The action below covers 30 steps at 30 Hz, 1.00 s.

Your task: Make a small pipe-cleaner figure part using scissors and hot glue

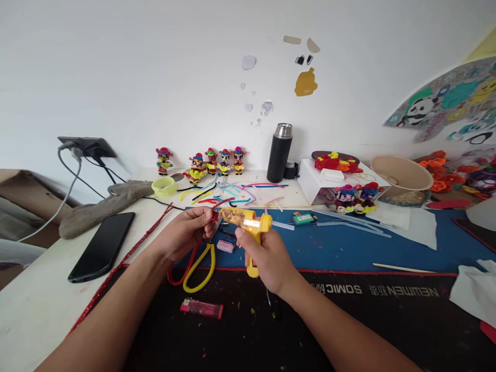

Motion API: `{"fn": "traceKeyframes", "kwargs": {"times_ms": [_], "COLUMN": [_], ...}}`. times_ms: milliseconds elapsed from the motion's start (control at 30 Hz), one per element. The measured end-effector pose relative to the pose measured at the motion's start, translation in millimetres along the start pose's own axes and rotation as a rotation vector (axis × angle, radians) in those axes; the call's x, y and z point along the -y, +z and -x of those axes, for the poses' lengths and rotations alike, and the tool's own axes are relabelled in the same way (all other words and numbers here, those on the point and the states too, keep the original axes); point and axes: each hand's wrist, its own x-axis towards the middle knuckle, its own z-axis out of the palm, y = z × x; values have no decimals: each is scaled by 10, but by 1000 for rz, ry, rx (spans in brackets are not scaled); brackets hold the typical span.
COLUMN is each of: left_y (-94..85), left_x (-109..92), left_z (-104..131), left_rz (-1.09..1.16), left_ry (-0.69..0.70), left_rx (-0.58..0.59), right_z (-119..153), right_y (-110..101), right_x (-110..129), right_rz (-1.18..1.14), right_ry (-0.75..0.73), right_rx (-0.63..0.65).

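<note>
The fingers of the left hand [186, 232] are closed in a pinch on a small red piece [214, 217], thumb and forefinger near its edge. Those of the right hand [273, 261] are wrapped round the handle of a yellow glue gun [252, 224]; whether the trigger is squeezed, I cannot tell. The red piece is at the gun's nozzle, above the scissors [212, 266] with one red and one yellow handle; whether nozzle and piece touch is too small to tell.

The step in hand looks like bringing the nozzle to the red piece for glue. As I judge it, the next move calls for a steady left pinch, fingertips kept off the tip, and a light, measured squeeze.

About the hands lie a pink lighter [202, 309], a small pink block [225, 246] and, to the left, a black phone [101, 247]. Loose coloured stems [248, 199] are spread beyond, with small figures [197, 168] standing by the wall and a black flask [279, 155] near them.

As for writing, the dark mat [329, 336] bears SOMIC and NEWMEN, each beside characters I cannot make out. The gun's white label and the print on a small green pack [304, 219] are too small to read.
</note>
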Motion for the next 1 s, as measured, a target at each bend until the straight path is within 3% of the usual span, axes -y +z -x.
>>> {"fn": "traceKeyframes", "kwargs": {"times_ms": [1000], "left_y": [13], "left_x": [1], "left_z": [10], "left_rz": [78], "left_ry": [-25], "left_rx": [48], "right_z": [24], "right_y": [10], "right_x": [36], "right_rz": [53], "right_ry": [-35], "right_rx": [-17]}}
